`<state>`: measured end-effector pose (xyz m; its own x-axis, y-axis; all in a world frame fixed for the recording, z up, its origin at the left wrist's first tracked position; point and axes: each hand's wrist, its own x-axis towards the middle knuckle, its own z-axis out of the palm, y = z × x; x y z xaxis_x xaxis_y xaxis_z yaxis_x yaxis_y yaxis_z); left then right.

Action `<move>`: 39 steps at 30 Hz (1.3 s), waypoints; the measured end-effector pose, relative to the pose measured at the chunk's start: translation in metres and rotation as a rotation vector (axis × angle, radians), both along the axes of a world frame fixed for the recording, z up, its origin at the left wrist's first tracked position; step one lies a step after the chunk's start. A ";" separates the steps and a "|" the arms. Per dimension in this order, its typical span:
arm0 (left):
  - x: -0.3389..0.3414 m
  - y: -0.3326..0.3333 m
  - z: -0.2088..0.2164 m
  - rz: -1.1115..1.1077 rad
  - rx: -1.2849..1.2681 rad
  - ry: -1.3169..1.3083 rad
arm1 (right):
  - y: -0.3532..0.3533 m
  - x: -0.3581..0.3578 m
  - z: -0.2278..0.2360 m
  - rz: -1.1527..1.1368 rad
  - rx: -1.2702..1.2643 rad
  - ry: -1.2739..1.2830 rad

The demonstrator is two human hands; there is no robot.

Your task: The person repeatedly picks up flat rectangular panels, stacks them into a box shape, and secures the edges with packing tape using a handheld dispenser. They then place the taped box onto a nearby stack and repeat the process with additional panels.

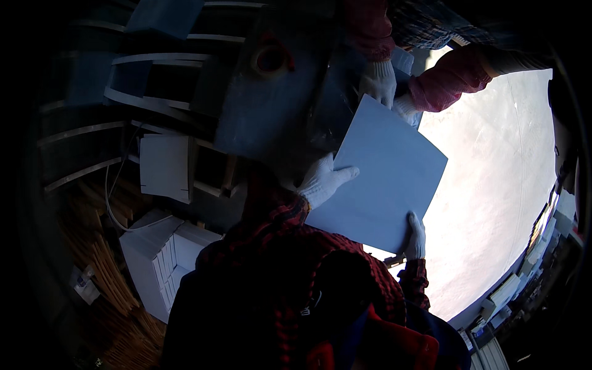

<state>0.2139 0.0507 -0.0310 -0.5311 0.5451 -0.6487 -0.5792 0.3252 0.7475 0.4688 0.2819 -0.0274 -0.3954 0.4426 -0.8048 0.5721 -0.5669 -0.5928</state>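
Note:
A flat, pale square panel (385, 176), perhaps the face of a carton, is tilted in front of me; its thickness is hard to judge in the dim light. My left hand (327, 179), in a white knit glove, grips its left edge with the thumb laid over the face. At the lower right corner my right hand (415, 237), also gloved, holds the edge, its fingers partly hidden. Opposite me, a co-worker's gloved hands (377, 83) are at the panel's far corner, one beside the other.
A dark worktable (253, 117) bears a roll of tape (269, 60). Below left are an open white carton (148, 259), a white box (165, 166) on slatted racks (154, 105), and stacked brown sheets (114, 271). Bright floor (493, 179) lies to the right, with stacked goods (499, 299) beyond.

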 end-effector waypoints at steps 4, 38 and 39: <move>0.006 0.013 -0.015 -0.057 -0.020 0.016 | 0.006 0.003 0.006 -0.028 0.061 -0.025; -0.141 0.026 -0.199 -0.219 -0.378 0.136 | 0.086 -0.183 -0.076 0.280 0.287 0.026; -0.144 0.028 -0.201 -0.221 -0.394 0.137 | 0.086 -0.187 -0.077 0.258 0.267 0.023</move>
